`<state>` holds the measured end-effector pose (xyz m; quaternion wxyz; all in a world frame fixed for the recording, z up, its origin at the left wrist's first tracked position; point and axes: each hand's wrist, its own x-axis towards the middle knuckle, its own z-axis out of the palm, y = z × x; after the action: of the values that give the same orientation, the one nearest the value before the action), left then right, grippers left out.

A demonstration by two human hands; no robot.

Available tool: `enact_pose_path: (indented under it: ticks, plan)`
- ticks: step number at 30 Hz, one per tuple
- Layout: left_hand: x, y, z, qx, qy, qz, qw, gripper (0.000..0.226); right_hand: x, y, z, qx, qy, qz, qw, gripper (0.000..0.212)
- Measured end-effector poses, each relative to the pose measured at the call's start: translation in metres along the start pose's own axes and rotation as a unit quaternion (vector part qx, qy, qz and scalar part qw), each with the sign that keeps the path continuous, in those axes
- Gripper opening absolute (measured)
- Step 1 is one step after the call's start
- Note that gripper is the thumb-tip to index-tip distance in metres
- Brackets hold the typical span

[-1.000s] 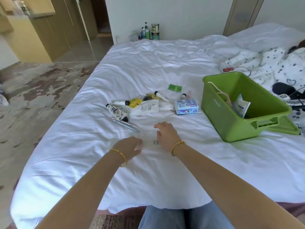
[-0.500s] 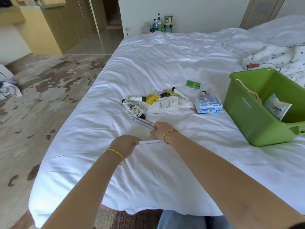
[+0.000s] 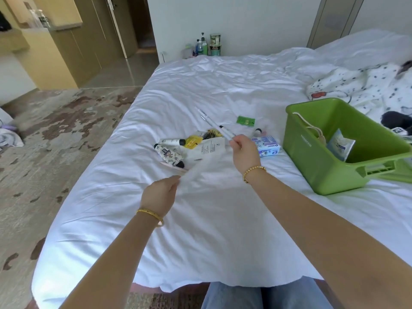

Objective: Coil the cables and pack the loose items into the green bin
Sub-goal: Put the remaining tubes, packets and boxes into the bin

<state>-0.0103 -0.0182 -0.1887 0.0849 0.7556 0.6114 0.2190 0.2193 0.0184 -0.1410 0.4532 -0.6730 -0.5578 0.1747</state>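
My right hand [image 3: 243,152] is lifted above the bed and grips two thin white pens [image 3: 214,123] that point up and left. Lower left, my left hand [image 3: 159,194] pinches a thin white thing [image 3: 191,173]; it is blurred and I cannot tell what it is. The green bin [image 3: 312,150] stands on the bed to the right, with a wipes pack [image 3: 341,146] and a rope-handled item inside. Loose on the sheet lie a patterned tube [image 3: 169,155], a white tube [image 3: 171,142], a yellow packet [image 3: 192,141], a hairbrush [image 3: 209,133], a white pouch [image 3: 209,148], a blue box [image 3: 267,146] and a green sachet [image 3: 245,120].
A spotted duvet [image 3: 356,85] and a black object [image 3: 394,119] lie behind the bin. Bottles [image 3: 205,46] stand beyond the far edge of the bed. The white sheet [image 3: 211,230] runs to the near edge by my knees. A patterned floor lies to the left.
My right hand has taken the two pens off the sheet and raised them up and to the right. The left hand has lifted with the white thing. The camera has swung a little left.
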Motion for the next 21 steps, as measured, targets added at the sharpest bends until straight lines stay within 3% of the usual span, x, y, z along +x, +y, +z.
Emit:
enact_pose_path:
  ticks: [2,5,11,17,21]
  plan:
    - [0.001,0.028,-0.002,-0.090,0.016,-0.028,0.995,0.022,0.004,0.002,-0.034,0.029,0.059,0.000,0.998,0.020]
    - [0.013,0.086,-0.004,-0.187,0.014,-0.057,0.981,0.037,0.003,0.015,-0.085,0.000,0.109,0.004,0.994,0.021]
    - [0.037,0.225,0.012,-0.263,-0.117,-0.058,0.956,0.035,-0.006,0.053,-0.176,-0.087,0.158,0.039,0.983,0.025]
    - [0.051,0.323,0.032,-0.402,-0.139,-0.116,0.898,0.019,-0.009,0.088,-0.240,-0.103,0.186,0.118,0.970,0.027]
    - [0.063,0.352,0.031,-0.416,-0.106,-0.068,0.901,0.016,-0.006,0.108,-0.258,-0.113,0.157,0.160,0.968,0.029]
